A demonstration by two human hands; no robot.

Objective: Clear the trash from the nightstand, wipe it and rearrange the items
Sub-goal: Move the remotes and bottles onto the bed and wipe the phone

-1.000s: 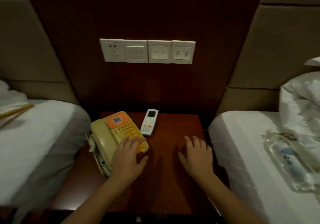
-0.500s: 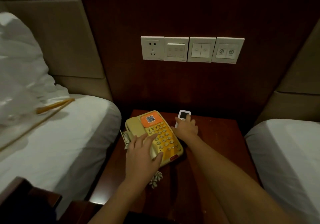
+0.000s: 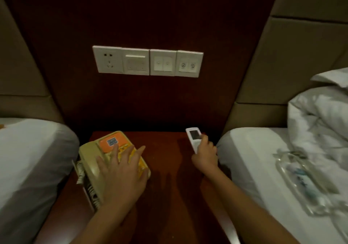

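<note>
Dark red-brown wooden nightstand sits between two beds, dim warm light. Left bed has a white sheet, smooth. Right bed has a white sheet with a bunched white duvet at its head end and a clear plastic bag lying on the sheet, contents blurred. Behind the nightstand is a dark wood wall panel, flanked by tan padded headboard panels on both sides. Row of four white wall plates on the wood panel: a socket at left, switches to its right.

Telephone, beige with orange keypad face, sits on the nightstand's left side, its left edge near the left bed, coiled cord at its near-left side. Left hand lies flat on the keypad, fingers spread and straight, thumb by the phone's right edge, not gripping.

Right hand is at the nightstand's far right, just beside the right bed, fingers curled round the lower half of a white remote. Remote's screen end points away toward the wall. Cannot tell if the remote touches the tabletop. Bare wood between the two hands.
</note>
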